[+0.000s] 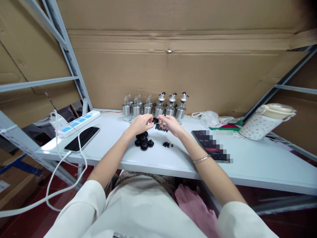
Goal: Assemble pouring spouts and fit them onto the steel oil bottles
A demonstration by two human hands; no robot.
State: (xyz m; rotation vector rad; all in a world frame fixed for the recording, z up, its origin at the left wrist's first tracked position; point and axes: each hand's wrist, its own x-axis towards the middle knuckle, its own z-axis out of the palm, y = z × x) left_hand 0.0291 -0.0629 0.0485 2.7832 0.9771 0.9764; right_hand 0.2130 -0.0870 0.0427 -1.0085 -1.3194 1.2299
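Observation:
Between my hands is a round black part [155,120], pinched by the fingers of my left hand [143,124]. My right hand [170,125] is closed beside it on a small pale piece that I cannot make out. Below my left hand lies a pile of round black parts [144,141]. Small black pieces [167,144] are scattered to the right of that pile, and a group of short black tubes [161,128] lies just under my hands. Behind them stand several glass and metal bottles [148,108]; three at the right carry white and black spouts [172,97].
On the left of the table [158,162] are a power strip [80,123] and a phone [83,138] with a white cable [85,162]. To the right lie a second phone [208,145], a plastic bag [209,118] and a dotted white container [259,124]. Cardboard [173,72] stands behind.

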